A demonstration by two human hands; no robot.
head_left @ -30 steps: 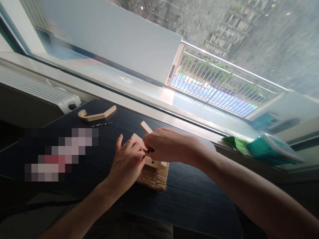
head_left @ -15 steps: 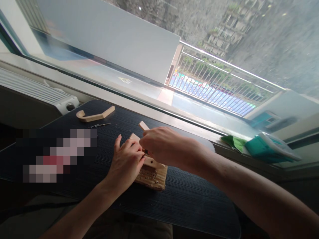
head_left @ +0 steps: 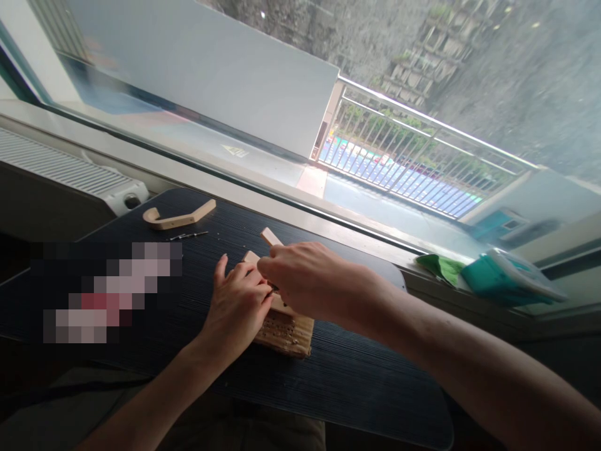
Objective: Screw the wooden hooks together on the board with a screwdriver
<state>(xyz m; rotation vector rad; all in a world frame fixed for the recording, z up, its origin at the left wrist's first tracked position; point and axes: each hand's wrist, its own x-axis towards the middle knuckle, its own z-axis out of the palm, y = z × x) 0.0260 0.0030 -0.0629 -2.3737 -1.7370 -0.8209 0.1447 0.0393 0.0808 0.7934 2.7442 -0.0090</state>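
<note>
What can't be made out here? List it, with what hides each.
All in the head view:
Most of what the right hand grips: hidden by that hand.
How the wooden parts join: covered by the right and left hand.
Whatever the pixelated patch covers: masked.
Thin shiny pieces: too small to identify.

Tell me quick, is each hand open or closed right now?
Left hand: fingers over the light wooden piece; open or gripping, I can't tell.
Right hand: curled closed; whatever it holds is mostly hidden.
</note>
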